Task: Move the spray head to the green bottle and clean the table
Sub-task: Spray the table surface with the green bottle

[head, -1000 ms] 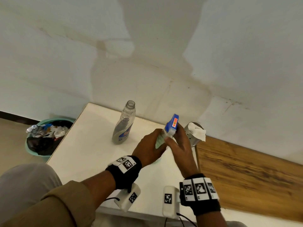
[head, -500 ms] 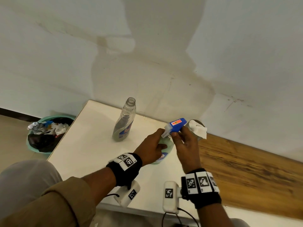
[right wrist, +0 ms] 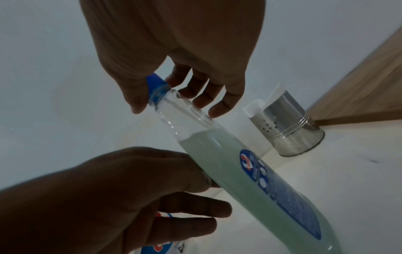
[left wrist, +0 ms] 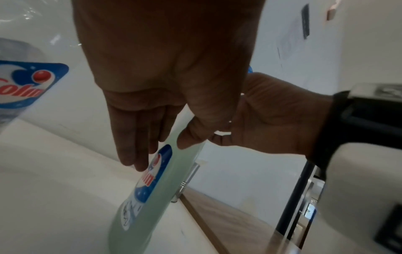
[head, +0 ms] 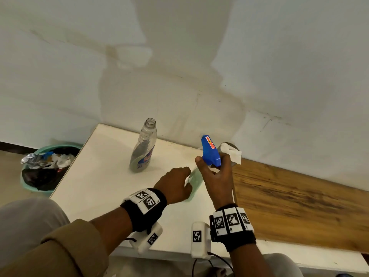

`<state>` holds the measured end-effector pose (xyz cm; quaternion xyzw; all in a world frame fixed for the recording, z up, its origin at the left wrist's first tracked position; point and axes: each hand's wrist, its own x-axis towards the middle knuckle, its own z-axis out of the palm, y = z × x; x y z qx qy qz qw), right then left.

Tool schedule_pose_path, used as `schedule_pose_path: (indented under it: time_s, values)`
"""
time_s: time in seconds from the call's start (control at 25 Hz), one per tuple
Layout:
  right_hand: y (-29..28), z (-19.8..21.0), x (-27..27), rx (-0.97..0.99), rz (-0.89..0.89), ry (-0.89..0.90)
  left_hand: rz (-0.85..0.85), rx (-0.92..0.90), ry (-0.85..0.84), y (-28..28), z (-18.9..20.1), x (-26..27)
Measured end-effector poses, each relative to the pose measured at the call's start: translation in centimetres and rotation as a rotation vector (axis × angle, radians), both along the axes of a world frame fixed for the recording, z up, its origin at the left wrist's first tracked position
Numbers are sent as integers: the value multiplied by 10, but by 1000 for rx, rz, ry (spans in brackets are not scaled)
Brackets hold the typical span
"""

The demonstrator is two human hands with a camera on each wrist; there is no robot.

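The green bottle (head: pixel 194 177) stands tilted on the white table (head: pixel 95 176), its liquid up to the shoulder (right wrist: pixel 239 171). My left hand (head: pixel 185 173) holds its body between fingers (left wrist: pixel 135 137) and thumb, over the blue label. The blue spray head (head: pixel 210 151) sits on the bottle's neck, nozzle pointing away from me. My right hand (head: pixel 211 162) grips it, thumb and fingers (right wrist: pixel 204 101) curled round the blue collar (right wrist: pixel 156 87). Whether the collar is fully seated is hidden.
A clear bottle (head: pixel 143 150) with an open neck and no spray head stands at the back left. A steel cup (head: pixel 226 148) holding white tissue (head: pixel 232 154) stands just behind my right hand. A wooden board (head: pixel 299 196) lies to the right, a full bin (head: pixel 46 166) left of the table.
My right hand has turned the spray head on the green bottle's neck, so its nozzle swung round. The left hand has kept its hold on the bottle's body.
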<state>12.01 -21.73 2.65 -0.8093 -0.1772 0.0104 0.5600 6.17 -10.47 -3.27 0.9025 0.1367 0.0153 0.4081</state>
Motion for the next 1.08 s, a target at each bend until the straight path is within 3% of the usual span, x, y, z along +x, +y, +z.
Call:
schedule_pose_path:
  time_s: [0.12, 0.32, 0.6, 0.8, 1.08]
  values:
    - [5, -1, -2, -13, 58, -20, -59, 38, 37, -6, 2, -3]
    - [2, 4, 1, -89, 244, 8, -137, -115, 54, 3, 5, -2]
    - [-2, 2, 3, 32, 19, 41, -203, -56, 2, 10, 19, -1]
    - [-16, -3, -16, -84, -11, 179, -51, 244, 20, 47, 22, -6]
    - [-39, -49, -50, -230, -47, 399, 0, 226, 34, 64, 12, -3]
